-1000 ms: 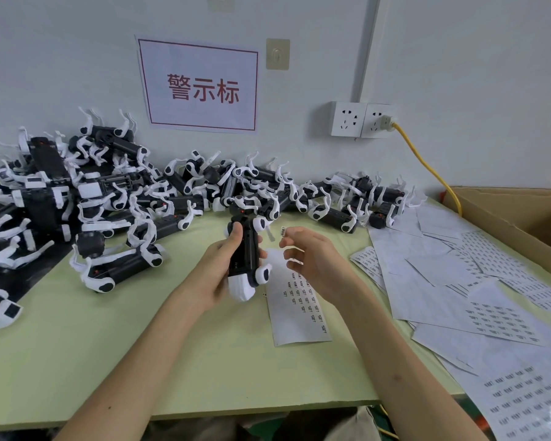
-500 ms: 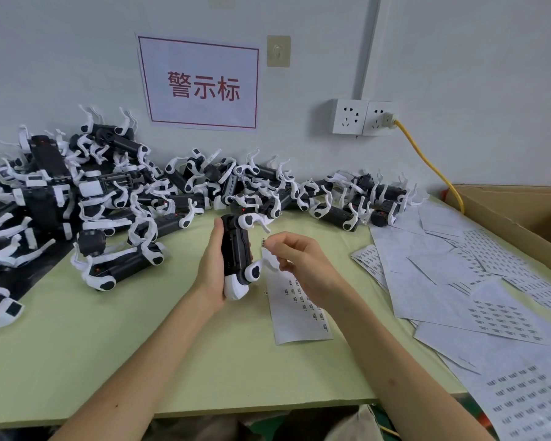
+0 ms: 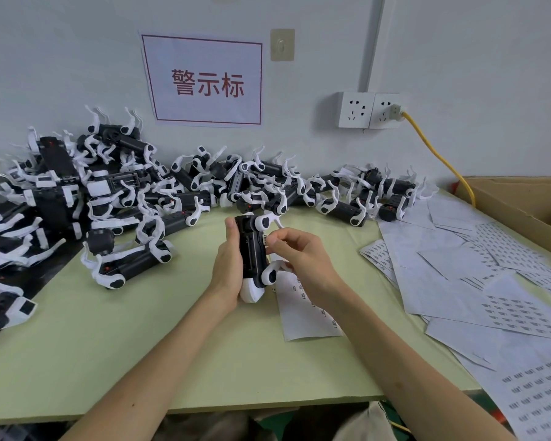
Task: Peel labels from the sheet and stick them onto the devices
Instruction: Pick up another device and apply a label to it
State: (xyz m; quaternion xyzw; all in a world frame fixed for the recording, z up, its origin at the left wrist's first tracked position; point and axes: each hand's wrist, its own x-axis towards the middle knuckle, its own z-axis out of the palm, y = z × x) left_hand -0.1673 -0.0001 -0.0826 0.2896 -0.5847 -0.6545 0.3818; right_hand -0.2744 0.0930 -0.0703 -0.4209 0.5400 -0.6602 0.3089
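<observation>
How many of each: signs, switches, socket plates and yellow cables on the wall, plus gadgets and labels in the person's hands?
Sign: 1
Switch: 1
Socket plates: 2
Yellow cable: 1
Device, gripped by left hand: 1
Label, pinched by right hand: 1
Total: 7

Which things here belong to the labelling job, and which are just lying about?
In use: device gripped by left hand; label pinched by right hand; sheet; device pile; loose sheets.
Lying about: sign; sockets; yellow cable; box.
</observation>
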